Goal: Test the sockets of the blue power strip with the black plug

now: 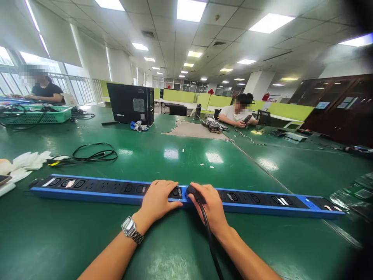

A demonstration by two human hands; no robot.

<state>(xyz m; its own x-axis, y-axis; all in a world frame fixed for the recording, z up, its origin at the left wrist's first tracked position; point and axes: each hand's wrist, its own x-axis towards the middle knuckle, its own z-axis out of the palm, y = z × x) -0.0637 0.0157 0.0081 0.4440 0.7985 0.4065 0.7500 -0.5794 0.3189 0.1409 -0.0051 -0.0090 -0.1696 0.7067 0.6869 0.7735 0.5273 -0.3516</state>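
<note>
A long blue power strip (101,187) with black socket panels lies across the green table in front of me. My left hand (159,198) is closed over the strip just left of its middle, fingers on the far side and thumb on the near side. In my right hand (214,206) is a black plug (190,190), held at the blue middle section of the strip. Its black cable (208,233) runs down toward me between my forearms. My fingers hide the plug's front, so I cannot tell whether it is seated in a socket.
A coiled black cable (96,152) and white tissues (27,161) lie beyond the strip's left end. A clear plastic bottle (357,192) lies by its right end. Farther back are a black computer case (129,103), gloves (139,126), a green basket (43,115) and two seated people.
</note>
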